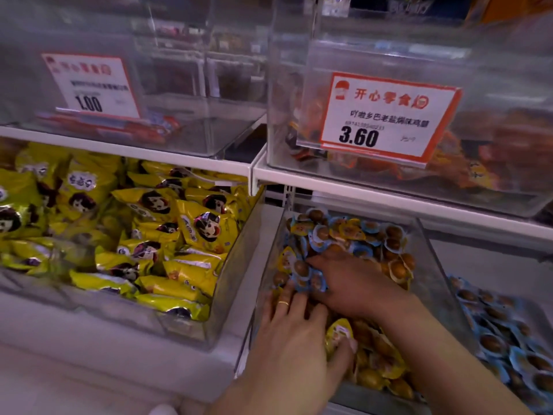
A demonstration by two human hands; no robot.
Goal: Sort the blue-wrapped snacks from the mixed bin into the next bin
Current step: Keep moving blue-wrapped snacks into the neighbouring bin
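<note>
Both hands in the mixed bin (431, 265)
Left hand (294, 333) flat, fingers spread; right hand (353, 283) gathering blue-wrapped snacks (309, 280), grip unclear. Risk: yellow-wrapped snacks (339, 332) swept along.

Both your forearms reach forward into the mixed bin (431, 265). Your left hand (296, 333) lies palm-down near the bin's front left wall, fingers spread and fairly straight, a ring on one finger, thumb pressed down to the right. Your right hand (353, 283) crosses just beyond it toward the bin's middle, palm-down, fingers extended leftward, its forearm angling in from the bin's front right.
</note>
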